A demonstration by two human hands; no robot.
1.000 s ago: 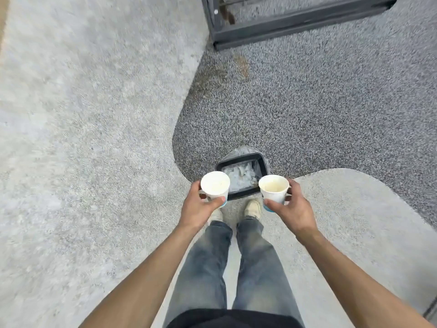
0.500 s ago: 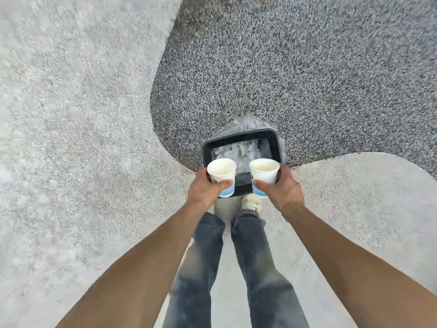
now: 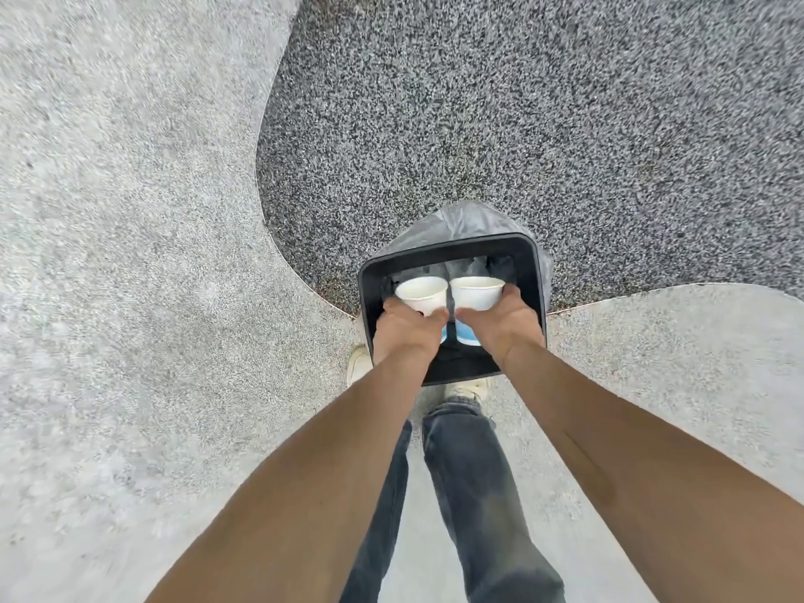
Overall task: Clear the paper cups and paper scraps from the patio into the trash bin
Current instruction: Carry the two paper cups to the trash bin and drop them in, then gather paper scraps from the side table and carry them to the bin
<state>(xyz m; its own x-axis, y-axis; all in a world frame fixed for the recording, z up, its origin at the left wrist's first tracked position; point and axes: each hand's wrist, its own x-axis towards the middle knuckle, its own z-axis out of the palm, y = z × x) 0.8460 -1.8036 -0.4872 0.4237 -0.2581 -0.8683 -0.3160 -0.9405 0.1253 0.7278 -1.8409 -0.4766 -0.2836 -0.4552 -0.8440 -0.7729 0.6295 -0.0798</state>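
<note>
Two white paper cups over one black trash bin (image 3: 450, 248): left cup (image 3: 421, 294) clasped in left hand (image 3: 407, 332), right cup (image 3: 477, 292) clasped in right hand (image 3: 504, 324), both upright.

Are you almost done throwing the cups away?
Nearly, for these two. Done: some crumpled paper already lies inside the trash bin. In hand: the left hand holds one paper cup and the right hand holds another cup, both over the bin's opening. Left: letting go so they drop in. No other litter shows on the ground here.
</note>
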